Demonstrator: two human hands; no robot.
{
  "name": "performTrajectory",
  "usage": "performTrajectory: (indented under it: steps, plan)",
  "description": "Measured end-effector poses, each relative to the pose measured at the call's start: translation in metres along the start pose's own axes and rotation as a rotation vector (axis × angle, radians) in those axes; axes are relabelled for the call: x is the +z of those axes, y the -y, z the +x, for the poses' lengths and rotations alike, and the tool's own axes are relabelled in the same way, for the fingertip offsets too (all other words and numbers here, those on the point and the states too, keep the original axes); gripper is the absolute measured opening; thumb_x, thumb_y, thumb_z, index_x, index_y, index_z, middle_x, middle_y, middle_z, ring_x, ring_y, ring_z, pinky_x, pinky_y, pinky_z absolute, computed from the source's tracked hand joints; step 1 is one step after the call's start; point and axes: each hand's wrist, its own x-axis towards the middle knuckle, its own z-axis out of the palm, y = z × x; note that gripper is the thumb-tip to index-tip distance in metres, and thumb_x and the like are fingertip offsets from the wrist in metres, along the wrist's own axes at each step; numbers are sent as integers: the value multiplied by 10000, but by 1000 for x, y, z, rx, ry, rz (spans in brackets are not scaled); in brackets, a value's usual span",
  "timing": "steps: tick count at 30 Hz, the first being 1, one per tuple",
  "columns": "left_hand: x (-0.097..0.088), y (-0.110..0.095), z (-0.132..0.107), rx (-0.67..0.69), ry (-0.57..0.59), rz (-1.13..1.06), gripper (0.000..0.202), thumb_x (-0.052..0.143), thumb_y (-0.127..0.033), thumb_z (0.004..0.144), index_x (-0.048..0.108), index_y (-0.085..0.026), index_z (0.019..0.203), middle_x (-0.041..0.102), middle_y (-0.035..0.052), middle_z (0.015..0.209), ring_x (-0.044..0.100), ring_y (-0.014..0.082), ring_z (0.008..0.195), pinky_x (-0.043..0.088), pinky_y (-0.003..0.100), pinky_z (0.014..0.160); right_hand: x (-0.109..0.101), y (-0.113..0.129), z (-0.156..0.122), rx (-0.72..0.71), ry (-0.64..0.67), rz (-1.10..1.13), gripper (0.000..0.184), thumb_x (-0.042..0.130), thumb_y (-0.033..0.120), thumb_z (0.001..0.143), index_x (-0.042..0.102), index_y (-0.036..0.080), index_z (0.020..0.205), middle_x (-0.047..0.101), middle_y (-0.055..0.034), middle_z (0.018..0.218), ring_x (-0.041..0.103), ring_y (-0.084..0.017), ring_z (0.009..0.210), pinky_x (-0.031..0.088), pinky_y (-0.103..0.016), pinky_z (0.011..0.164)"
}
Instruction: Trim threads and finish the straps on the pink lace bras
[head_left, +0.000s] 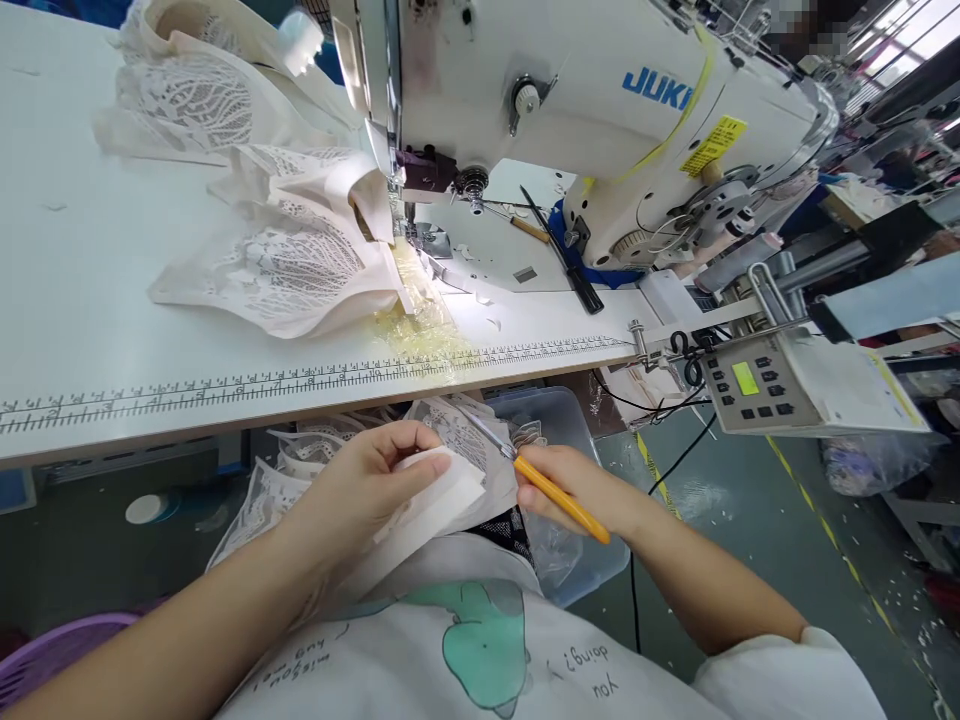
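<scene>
My left hand (382, 475) pinches the edge of a white fabric strip (450, 490) between thumb and fingers, just below the table's front edge. My right hand (566, 485) is closed on an orange-handled tool (559, 495) with a slim metal shaft or blade; its exact kind is unclear. The metal end points up and left, close above the lace in my lap. White lace fabric (281, 500) hangs down around my left wrist. On the table, cream lace garment pieces (300, 260) reach up to the sewing machine's needle area (409, 215).
A JUKI sewing machine (555, 90) stands over the table. A black-handled screwdriver (581, 285) lies on its bed. Along the front edge runs a printed ruler (300, 380). Below are a clear plastic bin (592, 580) and a purple basket (67, 640). A control box (802, 385) juts out at right.
</scene>
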Motion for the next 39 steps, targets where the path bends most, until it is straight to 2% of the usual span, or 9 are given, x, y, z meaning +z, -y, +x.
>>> performTrajectory:
  steps: [4, 7, 9, 13, 18, 22, 24, 33, 39]
  plan:
    - [-5, 4, 3, 47, 5, -57, 232, 692, -355, 623, 544, -181, 666, 489, -61, 585, 355, 28, 416, 269, 145, 378, 1, -3, 1, -135, 11, -35, 569, 207, 733, 776, 364, 188, 734, 439, 10, 652, 368, -103, 550, 308, -227, 531]
    - [-7, 6, 5, 38, 8, -78, 228, 704, -352, 616, 567, -178, 674, 534, -47, 662, 349, 19, 413, 261, 147, 363, 6, -1, 6, -151, 1, -113, 585, 254, 770, 737, 349, 194, 709, 422, 14, 653, 340, -103, 549, 275, -227, 523]
    - [-8, 6, 4, 12, 0, -89, 235, 706, -361, 614, 579, -177, 685, 519, -50, 622, 322, 15, 390, 231, 147, 338, 8, 2, 7, -137, 0, -171, 585, 299, 776, 720, 353, 193, 702, 429, 14, 653, 340, -106, 547, 262, -231, 516]
    - [-6, 4, 2, 8, -51, -121, 242, 726, -346, 587, 580, -172, 670, 524, -44, 599, 410, 36, 449, 295, 137, 379, 9, 9, 5, -71, 25, -254, 563, 377, 755, 711, 368, 192, 696, 469, 8, 658, 381, -117, 545, 265, -243, 512]
    - [-3, 2, 2, -1, -129, -54, 274, 710, -391, 584, 583, -179, 703, 524, -54, 574, 275, 14, 334, 222, 175, 314, 9, 16, -2, 11, 25, -304, 558, 460, 735, 688, 444, 181, 754, 533, -16, 693, 470, -150, 581, 278, -253, 524]
    - [-1, 1, 0, 82, -187, 51, 253, 695, -386, 584, 597, -171, 677, 567, -7, 624, 465, 85, 484, 327, 176, 388, 9, 22, -6, 87, 30, -317, 575, 495, 737, 663, 485, 175, 784, 562, -31, 713, 511, -173, 607, 275, -256, 522]
    - [0, -1, 0, 94, -211, 86, 240, 687, -380, 585, 606, -173, 671, 578, -1, 632, 497, 106, 533, 356, 182, 417, 8, 24, -8, 110, 27, -320, 595, 482, 756, 651, 488, 176, 779, 561, -31, 700, 516, -181, 602, 262, -258, 511]
    - [-4, 2, 2, 12, -170, 27, 288, 701, -411, 581, 584, -178, 702, 583, -12, 633, 497, 105, 521, 389, 195, 464, 11, 27, -9, 160, 45, -279, 549, 493, 728, 676, 462, 182, 727, 567, -13, 652, 528, -173, 567, 246, -247, 494]
    - [-4, 5, 0, 30, -171, 21, 286, 700, -413, 596, 593, -176, 715, 594, 5, 657, 512, 118, 556, 409, 205, 501, 18, 26, -10, 178, 24, -273, 625, 435, 789, 646, 470, 174, 753, 589, -44, 694, 557, -196, 607, 281, -257, 511]
